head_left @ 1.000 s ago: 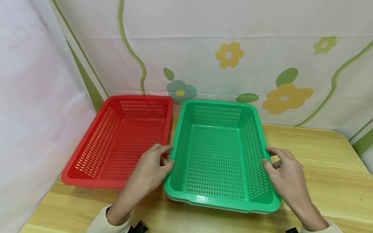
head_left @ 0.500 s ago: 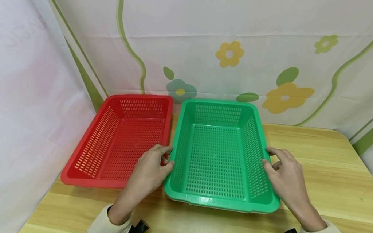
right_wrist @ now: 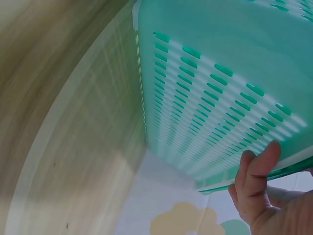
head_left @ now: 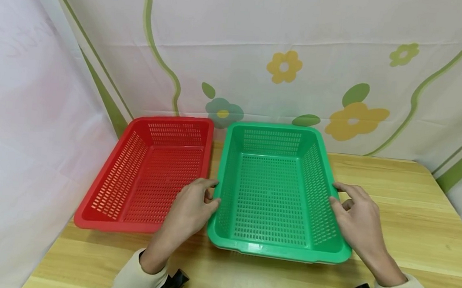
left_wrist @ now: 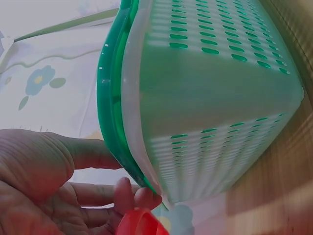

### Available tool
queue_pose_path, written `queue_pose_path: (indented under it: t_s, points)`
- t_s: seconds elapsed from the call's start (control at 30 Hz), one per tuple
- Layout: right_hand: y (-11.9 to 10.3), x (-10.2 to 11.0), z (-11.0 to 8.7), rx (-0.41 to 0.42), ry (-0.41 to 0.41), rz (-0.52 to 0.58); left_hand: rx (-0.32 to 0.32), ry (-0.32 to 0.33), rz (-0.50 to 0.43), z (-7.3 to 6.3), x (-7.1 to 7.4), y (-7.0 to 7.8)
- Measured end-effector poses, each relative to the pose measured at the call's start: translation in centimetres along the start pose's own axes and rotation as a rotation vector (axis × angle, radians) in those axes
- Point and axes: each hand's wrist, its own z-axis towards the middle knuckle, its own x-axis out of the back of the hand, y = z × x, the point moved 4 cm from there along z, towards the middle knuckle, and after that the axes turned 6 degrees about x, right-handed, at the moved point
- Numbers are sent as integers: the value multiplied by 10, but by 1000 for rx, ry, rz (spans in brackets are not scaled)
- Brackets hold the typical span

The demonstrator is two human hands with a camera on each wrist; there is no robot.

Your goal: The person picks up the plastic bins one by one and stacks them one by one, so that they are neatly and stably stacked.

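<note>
A green perforated plastic basket (head_left: 271,201) stands on the table, nested inside a white perforated basket (left_wrist: 195,88) whose wall shows in both wrist views. My left hand (head_left: 188,213) grips the left rim, thumb on top and fingers curled beneath. On the opposite side my right hand (head_left: 360,219) grips the right rim; in the right wrist view its fingers (right_wrist: 254,178) curl under the edge against the white basket. To the left sits a red perforated basket (head_left: 166,186), with nothing visible inside; my left hand and forearm overlap its right front part.
The wooden table (head_left: 413,212) extends to the right of the green basket and along the front. A white cloth with printed flowers (head_left: 283,67) hangs behind, close to the baskets' far rims. Another white cloth (head_left: 33,124) hangs on the left.
The green basket has shifted slightly to the right, with both hands still on its rims. A narrow gap to the red basket has widened a little. The red basket stays put.
</note>
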Motion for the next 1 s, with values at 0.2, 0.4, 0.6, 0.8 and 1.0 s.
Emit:
queue_pose_path:
  t_s: [0.2, 0.4, 0.6, 0.8, 1.0]
  points:
    - [3, 1, 0, -13, -5, -6, 1, -15, -46, -1, -2, 0]
    - [4, 2, 3, -1, 15, -21, -23, -18, -56, 0, -2, 1]
    - [6, 0, 2, -8, 22, -21, -40, -23, -76, 3, -2, 1]
    - [4, -1, 1, -27, 25, -32, -38, -37, -103, 4, -2, -1]
    - [0, -3, -1, -35, 19, -30, -43, -41, -112, 3, 1, -4]
